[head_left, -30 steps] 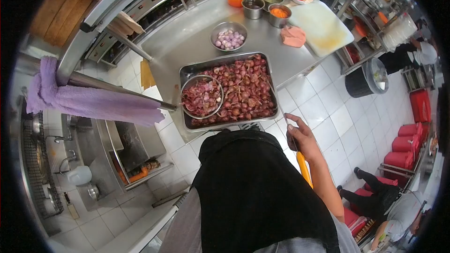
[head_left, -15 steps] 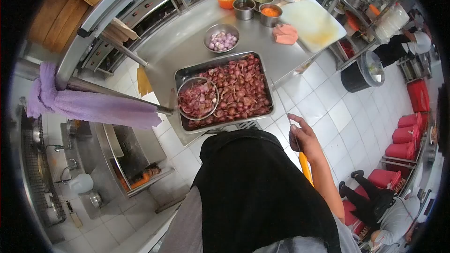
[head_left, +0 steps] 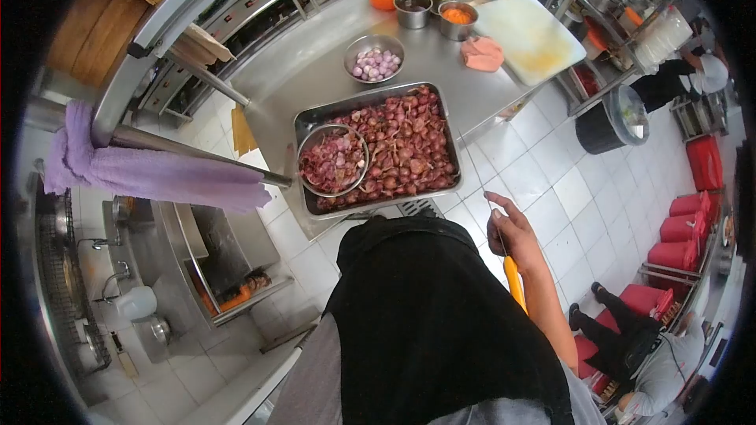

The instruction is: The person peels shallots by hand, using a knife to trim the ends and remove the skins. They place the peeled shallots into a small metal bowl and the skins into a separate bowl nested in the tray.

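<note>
My right hand (head_left: 512, 228) is at the right of my black apron, fingers curled around a thin-bladed knife with a yellow handle (head_left: 514, 285). My left hand does not show. In front of me a steel tray (head_left: 309, 120) full of red shallots (head_left: 405, 142) rests on the steel table. A round bowl (head_left: 367, 164) of shallot peels and pieces sits in the tray's left part. Behind the tray stands a steel bowl (head_left: 350, 68) holding peeled, pale purple shallots (head_left: 376, 64).
Beyond are a white cutting board (head_left: 535, 35), a pink cloth (head_left: 482, 53), an orange tub (head_left: 382, 0) and several steel pots. A purple towel (head_left: 157, 169) hangs on a rail at left. A black bin (head_left: 598, 127) stands right. Two people are at far right.
The view has shifted slightly, so the table's objects sit a little differently in the frame. My right hand keeps nearly the same pose with the knife.
</note>
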### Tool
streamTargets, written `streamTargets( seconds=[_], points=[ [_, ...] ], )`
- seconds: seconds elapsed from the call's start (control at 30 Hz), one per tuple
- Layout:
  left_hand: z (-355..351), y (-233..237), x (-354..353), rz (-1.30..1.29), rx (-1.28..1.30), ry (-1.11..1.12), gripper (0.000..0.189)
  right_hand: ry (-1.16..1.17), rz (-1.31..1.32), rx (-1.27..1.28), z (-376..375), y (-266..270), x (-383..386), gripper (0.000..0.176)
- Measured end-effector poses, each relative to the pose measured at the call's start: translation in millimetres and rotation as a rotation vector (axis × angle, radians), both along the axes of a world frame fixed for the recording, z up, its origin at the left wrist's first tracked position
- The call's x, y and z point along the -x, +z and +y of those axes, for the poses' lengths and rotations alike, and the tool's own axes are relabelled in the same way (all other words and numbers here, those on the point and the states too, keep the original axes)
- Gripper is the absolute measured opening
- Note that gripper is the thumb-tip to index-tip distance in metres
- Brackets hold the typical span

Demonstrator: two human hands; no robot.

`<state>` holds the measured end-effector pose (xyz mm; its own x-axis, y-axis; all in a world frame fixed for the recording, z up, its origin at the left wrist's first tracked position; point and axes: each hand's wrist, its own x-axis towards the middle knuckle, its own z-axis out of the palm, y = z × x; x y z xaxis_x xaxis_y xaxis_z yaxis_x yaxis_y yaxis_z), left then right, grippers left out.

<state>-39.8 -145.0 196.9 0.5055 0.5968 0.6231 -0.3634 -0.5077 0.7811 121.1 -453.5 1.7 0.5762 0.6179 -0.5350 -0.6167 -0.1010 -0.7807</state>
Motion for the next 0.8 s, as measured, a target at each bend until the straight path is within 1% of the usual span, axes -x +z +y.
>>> streamTargets(
  seconds=[0.23,0.37,0.47,0.57,0.67,0.7,0.73,0.77,0.8],
  points=[
    [2,-16,-5,0.095,0.023,0.023,0.015,-0.003,0.017,-0.021,2,-2,-4,0.046],
    [1,-23,-14,0.142,0.015,0.021,0.015,-0.025,0.03,-0.076,-3,-15,-6,0.046],
    [-13,7,-53,0.166,0.003,0.009,0.015,-0.042,0.086,-0.124,-5,-23,-13,0.046],
    [12,-30,-48,0.2,-0.01,-0.005,0.016,-0.048,0.082,-0.118,-3,-31,-15,0.046],
    [24,-36,-66,0.229,-0.013,-0.031,0.016,-0.062,0.081,-0.077,2,-35,-15,0.046],
    [58,-84,-90,0.584,-0.156,-0.049,0.016,-0.082,0.097,-0.089,5,-33,-13,0.046],
    [84,-132,-105,0.685,-0.287,0.014,0.019,-0.093,0.112,-0.098,9,-33,-13,0.046],
    [105,-159,-113,0.876,-0.381,0.01,0.022,-0.082,0.115,-0.095,14,-35,-12,0.046],
    [128,-188,-119,0.978,-0.429,0.032,0.023,-0.072,0.104,-0.104,18,-39,-10,0.046]
  ],
)
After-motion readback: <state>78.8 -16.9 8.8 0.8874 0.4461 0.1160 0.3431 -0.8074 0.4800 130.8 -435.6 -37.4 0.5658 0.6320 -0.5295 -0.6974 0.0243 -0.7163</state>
